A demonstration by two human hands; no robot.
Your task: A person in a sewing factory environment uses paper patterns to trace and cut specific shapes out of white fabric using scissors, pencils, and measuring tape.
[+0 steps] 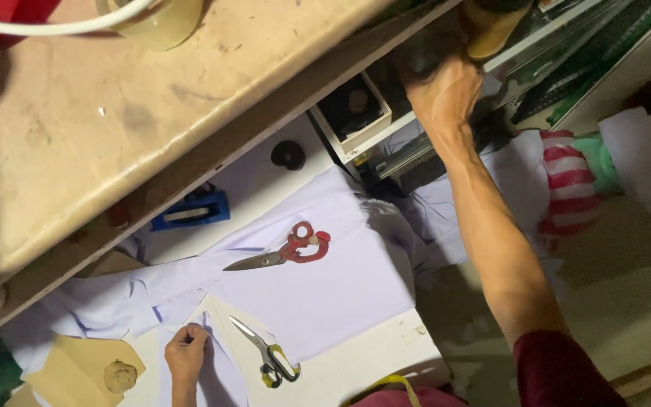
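My right hand [442, 90] reaches far up into an open drawer [386, 147] under the beige worktop; its fingers are buried in the dark inside, so I cannot tell what they touch. An ochre cylinder [491, 26] stands just beyond it. My left hand [186, 353] rests at the bottom, its fingers curled on a fold of the pale lilac cloth [340, 279]. Yellow-handled scissors [267, 353] lie just right of that hand. Red-handled scissors [288, 250] lie shut on the cloth further up.
A thick beige worktop [152, 113] overhangs the upper left. Below it are a blue block [190, 211], a black round knob [288, 154] and a small white box [356, 113]. Brown paper pieces [77, 369] lie bottom left. Striped red-white fabric [570, 185] bunches at the right.
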